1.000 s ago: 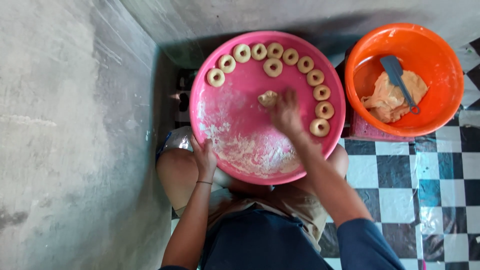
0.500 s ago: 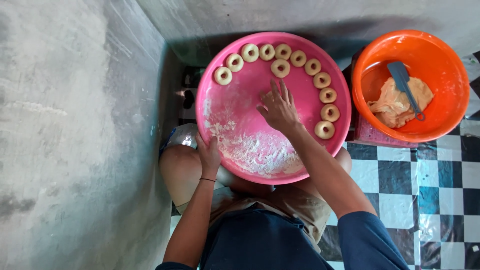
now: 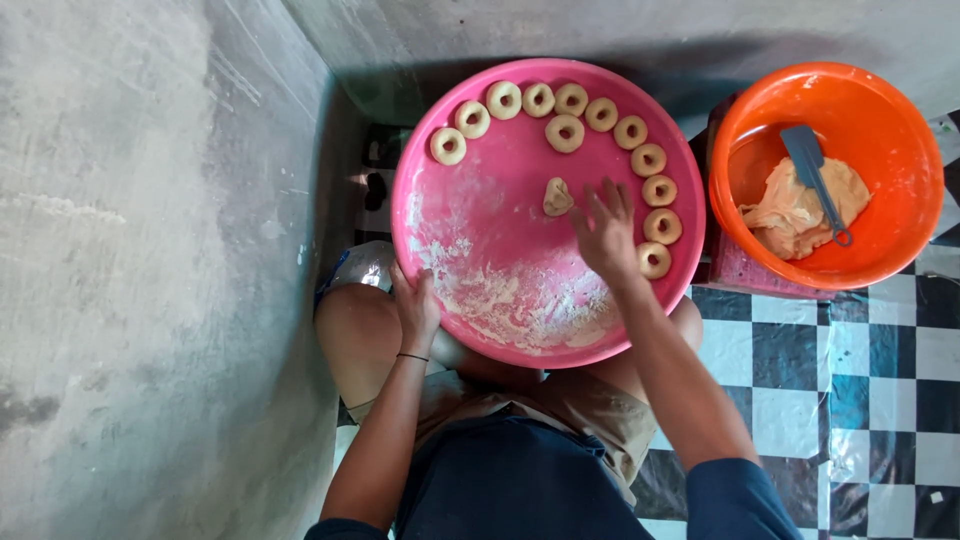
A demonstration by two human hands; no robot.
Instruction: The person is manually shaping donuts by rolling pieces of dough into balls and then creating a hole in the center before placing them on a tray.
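Your right hand (image 3: 604, 232) has lifted off the small pale dough lump (image 3: 557, 196), fingers spread and released; your left hand (image 3: 415, 305) still grips the round pink plastic tray's (image 3: 440, 150) rim.

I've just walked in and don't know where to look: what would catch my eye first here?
First the big pink tray on the person's lap, with dough rings arced along its far rim and flour near the front. The right hand hovers open beside a small dough lump mid-tray, while the left hand grips the near rim. To the right, an orange bowl holds dough and a blue spatula.
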